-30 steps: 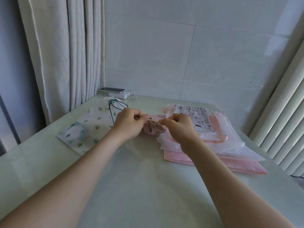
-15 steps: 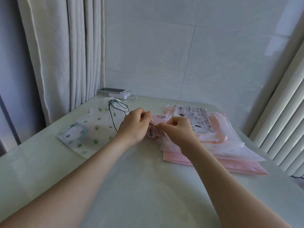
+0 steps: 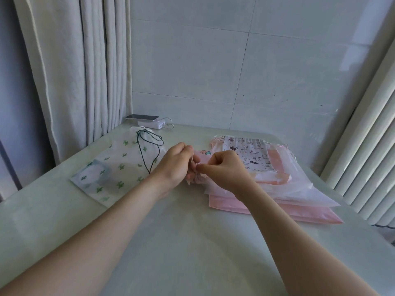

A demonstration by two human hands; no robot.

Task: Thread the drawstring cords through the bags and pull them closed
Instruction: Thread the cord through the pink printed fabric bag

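**Pinching the pink bag at mid-surface**

Gripped between the curled fingers of left hand and right hand: a bunched pink bag. Left of the fingers, a cactus-print bag with green cord, flat on the pale surface. Right of them, a stack of bags. Beyond, tiled wall and curtain.

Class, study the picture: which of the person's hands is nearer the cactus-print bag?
Left. The left hand is right beside the edge of the cactus-print bag. The right hand is farther off, beyond the left hand, over the pink bag that both pinch.
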